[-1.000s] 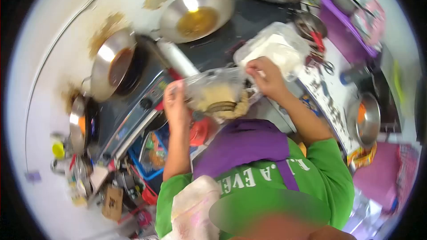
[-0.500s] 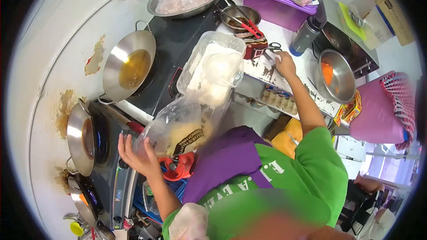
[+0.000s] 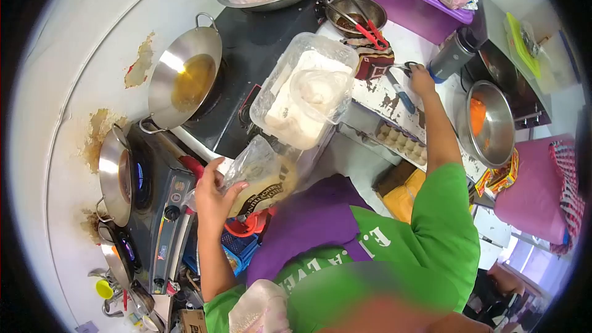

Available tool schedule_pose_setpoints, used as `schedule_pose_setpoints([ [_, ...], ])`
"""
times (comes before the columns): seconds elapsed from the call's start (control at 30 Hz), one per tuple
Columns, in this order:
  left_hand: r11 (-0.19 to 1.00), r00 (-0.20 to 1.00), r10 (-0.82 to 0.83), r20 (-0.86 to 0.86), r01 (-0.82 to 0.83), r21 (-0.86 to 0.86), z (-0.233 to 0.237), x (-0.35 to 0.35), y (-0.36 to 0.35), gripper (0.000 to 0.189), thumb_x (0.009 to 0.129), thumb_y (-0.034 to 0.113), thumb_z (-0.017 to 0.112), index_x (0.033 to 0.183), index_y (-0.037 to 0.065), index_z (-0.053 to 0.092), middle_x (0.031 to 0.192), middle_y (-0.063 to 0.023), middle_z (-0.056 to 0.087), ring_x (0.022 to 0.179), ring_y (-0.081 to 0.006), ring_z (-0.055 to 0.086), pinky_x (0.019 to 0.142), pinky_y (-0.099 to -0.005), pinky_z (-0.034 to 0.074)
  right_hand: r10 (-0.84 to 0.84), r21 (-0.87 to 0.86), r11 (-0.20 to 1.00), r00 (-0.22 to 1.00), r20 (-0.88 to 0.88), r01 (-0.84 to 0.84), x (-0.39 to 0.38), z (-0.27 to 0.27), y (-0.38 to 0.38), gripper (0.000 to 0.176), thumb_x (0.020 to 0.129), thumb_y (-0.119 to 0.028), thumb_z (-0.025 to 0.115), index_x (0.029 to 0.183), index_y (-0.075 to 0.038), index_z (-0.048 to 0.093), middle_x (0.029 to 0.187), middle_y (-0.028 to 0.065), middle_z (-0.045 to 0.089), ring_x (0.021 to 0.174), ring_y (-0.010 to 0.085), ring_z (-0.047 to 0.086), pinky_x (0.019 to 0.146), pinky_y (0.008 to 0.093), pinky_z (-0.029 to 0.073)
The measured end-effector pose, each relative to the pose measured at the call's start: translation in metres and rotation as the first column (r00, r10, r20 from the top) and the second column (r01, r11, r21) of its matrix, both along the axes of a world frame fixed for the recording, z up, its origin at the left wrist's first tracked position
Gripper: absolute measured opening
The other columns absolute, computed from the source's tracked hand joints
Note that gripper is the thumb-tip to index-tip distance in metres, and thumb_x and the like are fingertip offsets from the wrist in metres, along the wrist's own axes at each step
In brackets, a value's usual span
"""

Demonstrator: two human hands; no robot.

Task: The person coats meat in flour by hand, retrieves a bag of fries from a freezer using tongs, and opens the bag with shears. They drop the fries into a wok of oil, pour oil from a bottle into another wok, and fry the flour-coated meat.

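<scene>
Bag (image 3: 266, 192) sits near left, just beside the tub (image 3: 279, 89), its plastic pinched by my left hand (image 3: 214, 196). My right hand (image 3: 423, 81) has left it for the scissors (image 3: 404, 66), far right, leaving one hand on it; whether the right fingers grip, I cannot tell.

One wide head-worn view faces forward and steeply down — left hand (image 3: 216, 194) and right hand (image 3: 422, 80) near — its bottom middle too blurred to tell.
</scene>
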State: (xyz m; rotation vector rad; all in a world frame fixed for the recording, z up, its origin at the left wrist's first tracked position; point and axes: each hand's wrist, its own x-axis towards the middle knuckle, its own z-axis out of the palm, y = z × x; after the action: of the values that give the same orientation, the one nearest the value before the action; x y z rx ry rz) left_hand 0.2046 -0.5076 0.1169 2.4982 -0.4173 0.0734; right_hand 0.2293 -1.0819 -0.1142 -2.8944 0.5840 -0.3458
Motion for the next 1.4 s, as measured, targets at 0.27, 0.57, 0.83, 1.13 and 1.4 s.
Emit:
schedule_pose_setpoints([
  [0.27, 0.975, 0.924, -0.21, 0.32, 0.172, 0.142, -0.004, 0.001, -0.005, 0.012, 0.075, 0.008, 0.064, 0.082, 0.002, 0.056, 0.076, -0.0108, 0.056, 0.074, -0.0273, 0.054, 0.071, -0.0354, 0.039, -0.111, 0.031, 0.993, 0.985, -0.134, 0.116, -0.032, 0.017, 0.004, 0.017, 0.076, -0.008, 0.052, 0.092, -0.006, 0.058, 0.09, 0.0155, 0.062, 0.09, 0.0331, 0.058, 0.076, 0.0425, 0.047],
  [0.57, 0.931, 0.874, -0.315, 0.371, 0.208, 0.299, -0.001, 0.01, -0.018, 0.014, 0.074, 0.007, 0.064, 0.088, 0.006, 0.064, 0.083, -0.0108, 0.06, 0.079, -0.0286, 0.056, 0.072, -0.0376, 0.04, -0.183, 0.058, 0.98, 0.978, -0.104, 0.189, -0.08, -0.024, -0.02, 0.023, 0.073, -0.022, 0.062, 0.085, -0.002, 0.06, 0.083, 0.0199, 0.061, 0.079, 0.0353, 0.061, 0.071, 0.0435, 0.048],
  [0.83, 0.951, 0.856, -0.299, 0.423, 0.302, 0.061, -0.012, 0.022, -0.012, 0.013, 0.072, 0.016, 0.065, 0.082, 0.007, 0.063, 0.068, -0.0105, 0.055, 0.064, -0.0294, 0.055, 0.059, -0.0413, 0.043, -0.21, 0.728, 0.685, 0.954, 0.214, -0.012, -0.147, -0.052, -0.073, 0.035, 0.086, -0.009, 0.051, 0.12, 0.001, 0.045, 0.112, 0.0157, 0.056, 0.098, 0.0237, 0.056, 0.081, 0.0332, 0.046],
  [1.13, 0.954, 0.807, -0.27, 0.525, 0.296, 0.035, -0.012, 0.011, -0.004, 0.007, 0.066, 0.017, 0.059, 0.065, 0.01, 0.055, 0.063, -0.0071, 0.053, 0.065, -0.0286, 0.058, 0.058, -0.0401, 0.044, 0.688, 0.532, 0.576, 0.72, 0.095, -0.62, -0.082, 0.213, 0.213, 0.072, 0.06, 0.003, 0.053, 0.13, -0.002, 0.038, 0.126, 0.0119, 0.044, 0.111, 0.0241, 0.044, 0.097, 0.0309, 0.03],
  [1.4, 0.909, 0.846, -0.311, 0.433, 0.398, -0.125, -0.007, 0.014, 0.001, 0.008, 0.07, 0.009, 0.063, 0.079, 0.008, 0.063, 0.075, -0.0115, 0.057, 0.072, -0.0309, 0.057, 0.062, -0.0411, 0.045, 0.89, 0.264, 0.451, 0.451, -0.064, -0.852, -0.038, 0.272, 0.269, 0.064, 0.059, -0.015, 0.07, 0.118, -0.004, 0.048, 0.113, 0.0167, 0.051, 0.105, 0.0347, 0.049, 0.091, 0.0376, 0.039],
])
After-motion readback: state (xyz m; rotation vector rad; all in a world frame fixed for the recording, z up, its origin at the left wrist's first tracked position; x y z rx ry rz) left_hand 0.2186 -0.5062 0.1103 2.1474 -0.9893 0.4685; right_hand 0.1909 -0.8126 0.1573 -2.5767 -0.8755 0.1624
